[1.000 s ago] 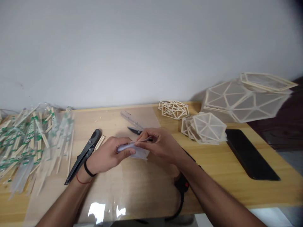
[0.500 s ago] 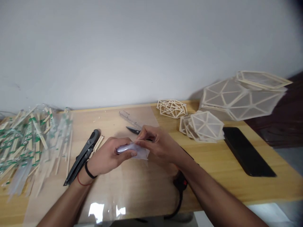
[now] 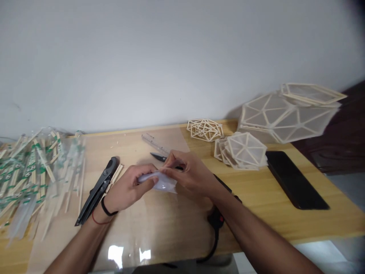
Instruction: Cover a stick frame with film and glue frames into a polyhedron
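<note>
My left hand (image 3: 137, 186) grips a small translucent whitish sheet (image 3: 164, 183) that looks like thin plastic, thumb on its near face and fingers behind. At the sheet's upper edge, the thumb and forefinger of my right hand (image 3: 182, 171) are pinched together on it. The sheet is bent and held above the clear mat (image 3: 159, 228). Behind my right hand lies a dark pointed knife (image 3: 158, 156), its handle partly covered. A clear ruler (image 3: 155, 143) rests just beyond it. Beside my left wrist are a black hand cutter (image 3: 98, 190) and a few short wooden sticks (image 3: 116, 174).
Wrapped chopsticks (image 3: 31, 171) are heaped at the left. Stick frames (image 3: 205, 130), covered panels (image 3: 246, 150) and a larger faceted stick structure (image 3: 285, 118) stand at the back right. A black phone (image 3: 296, 180) and a black corded device (image 3: 216, 219), partly hidden by my right arm, lie nearer.
My left thumb has slid back along the sheet, and the sheet now looks flatter. The right hand keeps its pinch. The whole view has shifted slightly.
</note>
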Demonstrator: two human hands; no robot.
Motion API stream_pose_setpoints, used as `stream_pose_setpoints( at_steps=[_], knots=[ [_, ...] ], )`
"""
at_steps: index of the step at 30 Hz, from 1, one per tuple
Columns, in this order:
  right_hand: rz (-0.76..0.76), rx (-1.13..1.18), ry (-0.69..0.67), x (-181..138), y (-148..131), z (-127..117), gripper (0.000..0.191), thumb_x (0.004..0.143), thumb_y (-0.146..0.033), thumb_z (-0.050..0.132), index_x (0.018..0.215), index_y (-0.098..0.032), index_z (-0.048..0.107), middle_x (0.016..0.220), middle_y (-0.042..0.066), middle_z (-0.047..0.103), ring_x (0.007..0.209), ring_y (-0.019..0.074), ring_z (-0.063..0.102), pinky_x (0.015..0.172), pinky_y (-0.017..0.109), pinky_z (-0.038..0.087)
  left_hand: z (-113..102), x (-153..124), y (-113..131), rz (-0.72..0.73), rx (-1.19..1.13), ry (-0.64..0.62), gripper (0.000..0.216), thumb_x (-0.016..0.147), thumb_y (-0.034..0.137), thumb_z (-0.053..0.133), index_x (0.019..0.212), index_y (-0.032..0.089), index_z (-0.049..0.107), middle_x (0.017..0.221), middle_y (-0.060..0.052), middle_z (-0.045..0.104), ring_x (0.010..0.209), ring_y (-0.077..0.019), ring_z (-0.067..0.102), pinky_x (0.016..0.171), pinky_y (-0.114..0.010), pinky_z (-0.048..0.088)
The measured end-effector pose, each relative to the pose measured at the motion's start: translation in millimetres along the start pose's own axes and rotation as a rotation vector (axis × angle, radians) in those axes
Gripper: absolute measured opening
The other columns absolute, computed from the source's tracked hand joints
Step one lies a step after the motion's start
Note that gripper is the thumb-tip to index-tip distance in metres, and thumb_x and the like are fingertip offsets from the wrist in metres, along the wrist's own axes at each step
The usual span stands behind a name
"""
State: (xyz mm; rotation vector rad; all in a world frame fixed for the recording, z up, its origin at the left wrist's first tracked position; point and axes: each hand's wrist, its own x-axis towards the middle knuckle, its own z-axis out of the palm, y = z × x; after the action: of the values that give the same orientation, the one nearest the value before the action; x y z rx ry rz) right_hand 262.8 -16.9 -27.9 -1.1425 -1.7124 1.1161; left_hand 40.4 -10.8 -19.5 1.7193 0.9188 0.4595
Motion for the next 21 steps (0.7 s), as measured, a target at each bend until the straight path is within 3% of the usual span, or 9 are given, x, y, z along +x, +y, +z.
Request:
stream_pose_setpoints(
  at_steps=[10,16,21],
  knots=[
    [0.086,0.159,-0.039,-0.1,2.8,-0.6,0.031,0.087,-0.039,0.075,0.072,-0.02,0.055,0.07,-0.002,0.063,0.064,0.0126,0.055,0.058,0.026,0.043,-1.4,0.4,2.7,0.07,0.142,-0.024,0.029,0.101,0.042,0.055,0.086,0.02,0.065,0.069,0.0,0.057,0.06,-0.0154,0.048,0.056,-0.027,0.033],
    [0.174,0.376,-0.117,2.0,6.8,-3.0,0.042,0.08,-0.049,0.083,0.071,-0.02,0.055,0.064,-0.005,0.056,0.059,0.0099,0.048,0.054,0.024,0.036,-2.6,-1.9,5.8,0.166,0.304,-0.022,0.028,0.104,0.039,0.051,0.095,0.019,0.068,0.075,-0.002,0.065,0.062,-0.0151,0.055,0.057,-0.027,0.037],
    [0.215,0.445,-0.088,4.4,8.8,-1.7,0.043,0.076,-0.049,0.087,0.068,-0.019,0.057,0.062,-0.005,0.058,0.058,0.0096,0.049,0.053,0.024,0.036,-1.4,-3.1,4.7,0.193,0.429,0.021,0.023,0.105,0.034,0.051,0.1,0.019,0.069,0.07,0.0,0.064,0.058,-0.0145,0.055,0.058,-0.027,0.038]
  ],
)
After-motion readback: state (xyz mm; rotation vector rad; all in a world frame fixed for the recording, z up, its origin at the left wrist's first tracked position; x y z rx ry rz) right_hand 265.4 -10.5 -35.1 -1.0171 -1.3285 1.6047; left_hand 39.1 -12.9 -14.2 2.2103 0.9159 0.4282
